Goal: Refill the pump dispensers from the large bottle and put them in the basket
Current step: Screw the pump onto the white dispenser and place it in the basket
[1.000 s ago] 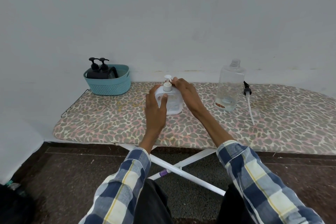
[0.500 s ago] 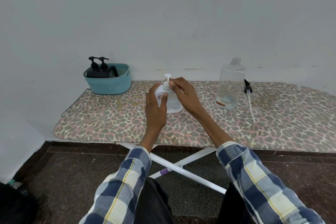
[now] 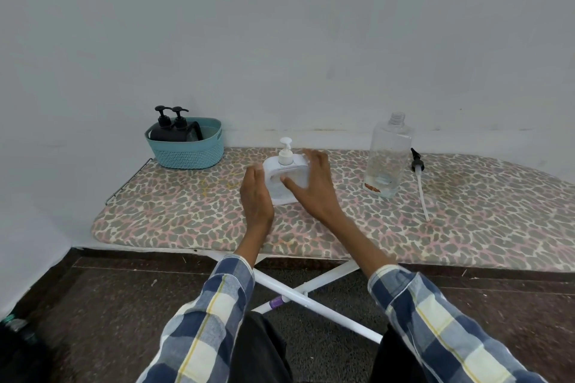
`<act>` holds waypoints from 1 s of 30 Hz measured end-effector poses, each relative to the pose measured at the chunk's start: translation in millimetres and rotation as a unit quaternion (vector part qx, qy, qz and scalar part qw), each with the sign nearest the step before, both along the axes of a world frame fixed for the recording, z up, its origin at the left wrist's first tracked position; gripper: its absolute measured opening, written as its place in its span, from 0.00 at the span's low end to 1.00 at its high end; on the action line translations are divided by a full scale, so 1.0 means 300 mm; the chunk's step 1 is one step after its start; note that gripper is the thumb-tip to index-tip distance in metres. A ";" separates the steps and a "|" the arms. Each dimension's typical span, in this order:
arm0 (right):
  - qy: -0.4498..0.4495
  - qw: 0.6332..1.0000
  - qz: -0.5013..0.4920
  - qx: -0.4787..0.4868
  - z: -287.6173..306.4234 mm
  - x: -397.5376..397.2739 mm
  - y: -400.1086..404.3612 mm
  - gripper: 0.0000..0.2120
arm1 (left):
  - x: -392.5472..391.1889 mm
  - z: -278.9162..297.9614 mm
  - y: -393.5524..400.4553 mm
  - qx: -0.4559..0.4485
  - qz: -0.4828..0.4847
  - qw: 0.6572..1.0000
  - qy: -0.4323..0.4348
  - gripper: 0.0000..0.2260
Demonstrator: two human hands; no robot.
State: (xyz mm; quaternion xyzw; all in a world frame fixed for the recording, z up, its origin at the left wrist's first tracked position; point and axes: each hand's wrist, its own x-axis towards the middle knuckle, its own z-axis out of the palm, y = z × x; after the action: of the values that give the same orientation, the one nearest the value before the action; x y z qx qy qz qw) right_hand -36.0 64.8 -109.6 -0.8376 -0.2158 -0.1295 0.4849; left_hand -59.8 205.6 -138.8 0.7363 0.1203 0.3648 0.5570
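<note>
Both hands were around the white pump bottle [image 3: 284, 179] on the ironing board [image 3: 466, 227], left hand [image 3: 255, 193] loosely beside it, right hand [image 3: 314, 186] gripping its side.

White pump dispenser [image 3: 284, 179] upright mid ironing board, pump on, large clear bottle [image 3: 387, 158] upright to its right, uncapped, nearly empty, two black pump dispensers [image 3: 172, 129] standing in teal basket [image 3: 189, 151] at far left

The person wore a long-sleeved checked shirt in navy, pale blue and cream, crossed by thin yellow lines. The left sleeve [image 3: 217, 314] and right sleeve [image 3: 435, 326] ended in buttonless-looking cuffs at the wrists, above dark trousers [image 3: 264, 351].
</note>
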 end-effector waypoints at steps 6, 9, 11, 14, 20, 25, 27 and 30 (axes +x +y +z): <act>0.046 0.999 -0.014 -0.004 -0.043 -0.048 0.033 0.51 | -0.008 0.018 0.021 -0.086 0.066 0.992 0.061 0.19; 0.110 0.992 0.044 0.031 -0.025 -0.044 0.027 0.55 | -0.011 0.026 0.017 -0.072 0.061 0.991 0.092 0.15; 0.120 0.991 0.056 0.027 -0.017 -0.042 0.018 0.58 | -0.010 0.027 0.017 -0.117 0.057 0.989 0.075 0.15; 0.105 0.993 0.044 -0.010 -0.010 -0.044 0.014 0.61 | -0.011 0.023 0.012 -0.132 0.056 0.988 0.062 0.16; 0.061 0.995 -0.030 -0.070 0.008 -0.068 0.051 0.61 | -0.019 0.030 0.010 -0.144 0.056 0.987 0.044 0.16; 0.041 0.989 -0.075 -0.118 0.023 -0.057 0.087 0.58 | -0.025 0.034 0.016 -0.166 0.064 0.984 0.030 0.17; 0.010 0.988 -0.072 -0.138 0.047 -0.046 0.100 0.54 | -0.020 0.036 0.026 -0.176 0.077 0.981 0.027 0.17; -0.018 0.989 -0.042 -0.142 0.085 -0.017 0.141 0.51 | -0.022 0.047 0.071 -0.163 0.092 0.982 0.024 0.16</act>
State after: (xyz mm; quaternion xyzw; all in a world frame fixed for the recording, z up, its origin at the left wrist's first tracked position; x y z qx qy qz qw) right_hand -41.2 107.1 -84.0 -0.9037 -0.2057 -0.1327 0.3514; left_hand -66.5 227.0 -124.8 0.6302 0.2587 0.3723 0.6303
